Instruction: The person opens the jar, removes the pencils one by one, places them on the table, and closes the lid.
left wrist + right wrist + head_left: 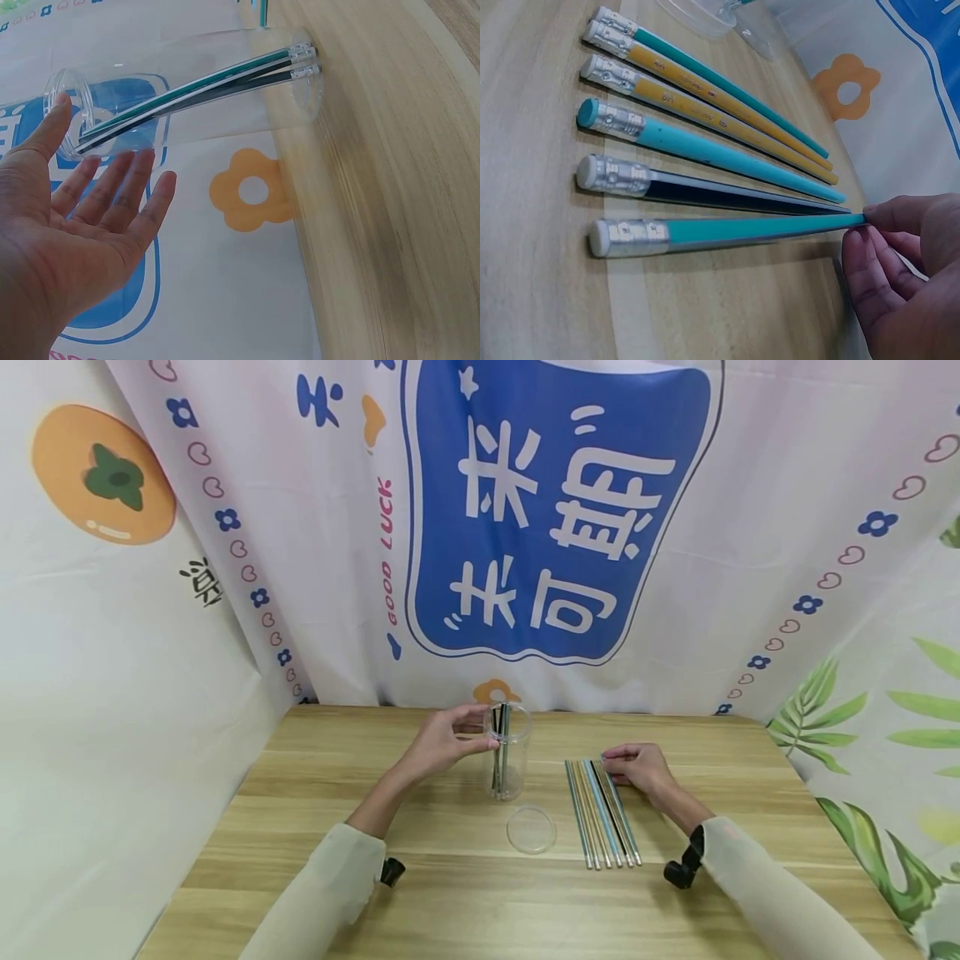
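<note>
A tall clear plastic jar (pixel 516 783) stands upright on the table, its top uncovered. My left hand (pixel 441 745) holds it near the rim, thumb on one side and fingers on the other. Inside lean several dark and green pencils (pixel 202 90), eraser ends down. To the right lies a row of pencils (pixel 596 814) in green, yellow, light blue and black, eraser ends toward me. At the far end of the row's rightmost one, a green pencil (pixel 765 227), my right hand (pixel 637 767) pinches the tip between thumb and fingers.
A round clear lid (pixel 531 851) lies flat in front of the jar, left of the pencil row. The wooden table (pixel 450 902) meets a printed cloth backdrop (pixel 345 610) just behind the jar.
</note>
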`<state>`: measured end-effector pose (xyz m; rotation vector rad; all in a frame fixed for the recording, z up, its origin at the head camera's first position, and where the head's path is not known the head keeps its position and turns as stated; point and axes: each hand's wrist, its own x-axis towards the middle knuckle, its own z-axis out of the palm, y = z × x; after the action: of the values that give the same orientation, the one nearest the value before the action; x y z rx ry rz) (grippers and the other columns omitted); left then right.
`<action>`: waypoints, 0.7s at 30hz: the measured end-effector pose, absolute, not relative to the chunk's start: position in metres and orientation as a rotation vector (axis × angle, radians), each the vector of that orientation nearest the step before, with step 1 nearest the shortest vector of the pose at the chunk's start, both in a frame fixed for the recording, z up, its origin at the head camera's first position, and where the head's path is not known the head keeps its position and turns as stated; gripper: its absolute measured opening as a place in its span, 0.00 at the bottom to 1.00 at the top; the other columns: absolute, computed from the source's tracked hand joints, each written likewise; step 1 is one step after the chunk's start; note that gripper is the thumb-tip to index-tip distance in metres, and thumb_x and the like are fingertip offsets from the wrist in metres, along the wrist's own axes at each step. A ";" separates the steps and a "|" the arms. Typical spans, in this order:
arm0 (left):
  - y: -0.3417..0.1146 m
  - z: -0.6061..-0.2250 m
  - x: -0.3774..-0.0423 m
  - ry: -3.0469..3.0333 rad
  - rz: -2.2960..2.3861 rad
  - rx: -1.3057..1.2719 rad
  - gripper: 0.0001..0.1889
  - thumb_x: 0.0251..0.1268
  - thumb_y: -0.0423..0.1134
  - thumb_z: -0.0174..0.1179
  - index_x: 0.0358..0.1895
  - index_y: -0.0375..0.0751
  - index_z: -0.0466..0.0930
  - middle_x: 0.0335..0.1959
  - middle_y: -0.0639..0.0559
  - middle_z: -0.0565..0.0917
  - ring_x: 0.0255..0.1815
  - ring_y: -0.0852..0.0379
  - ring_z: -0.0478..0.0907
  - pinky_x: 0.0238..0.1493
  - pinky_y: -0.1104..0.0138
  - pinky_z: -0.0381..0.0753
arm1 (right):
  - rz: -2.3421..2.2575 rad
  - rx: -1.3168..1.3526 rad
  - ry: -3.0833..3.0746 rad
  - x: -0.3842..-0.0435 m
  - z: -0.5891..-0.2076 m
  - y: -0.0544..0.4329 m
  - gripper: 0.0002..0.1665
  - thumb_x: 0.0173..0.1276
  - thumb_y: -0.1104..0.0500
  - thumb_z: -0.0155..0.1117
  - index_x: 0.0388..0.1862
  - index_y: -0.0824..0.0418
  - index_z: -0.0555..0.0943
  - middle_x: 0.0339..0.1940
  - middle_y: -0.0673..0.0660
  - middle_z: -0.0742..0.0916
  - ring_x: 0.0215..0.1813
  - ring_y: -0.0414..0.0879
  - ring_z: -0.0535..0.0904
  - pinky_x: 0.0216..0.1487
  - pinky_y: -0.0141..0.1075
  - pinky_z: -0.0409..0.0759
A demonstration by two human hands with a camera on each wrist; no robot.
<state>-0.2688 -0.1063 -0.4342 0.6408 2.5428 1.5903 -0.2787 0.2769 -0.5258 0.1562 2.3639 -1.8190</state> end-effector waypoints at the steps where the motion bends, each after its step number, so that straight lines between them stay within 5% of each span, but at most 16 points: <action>1: -0.106 -0.434 -0.269 2.541 1.591 0.641 0.35 0.63 0.44 0.78 0.72 0.39 0.78 0.60 0.43 0.88 0.60 0.45 0.86 0.63 0.52 0.86 | -1.816 0.167 2.362 -0.279 -0.526 0.276 0.18 0.70 0.70 0.72 0.56 0.77 0.83 0.49 0.65 0.92 0.41 0.41 0.90 0.42 0.32 0.91; 21: -0.107 -0.435 -0.268 2.542 1.584 0.649 0.35 0.64 0.44 0.78 0.72 0.38 0.77 0.62 0.42 0.87 0.61 0.45 0.86 0.64 0.53 0.86 | -1.618 0.149 2.575 -0.280 -0.530 0.271 0.13 0.66 0.70 0.75 0.49 0.73 0.87 0.43 0.63 0.92 0.34 0.42 0.88 0.36 0.32 0.90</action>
<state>-0.2685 -0.1068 -0.4349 0.6489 2.5419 1.5840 -0.2804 0.2710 -0.5298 0.1495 2.5752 -1.6181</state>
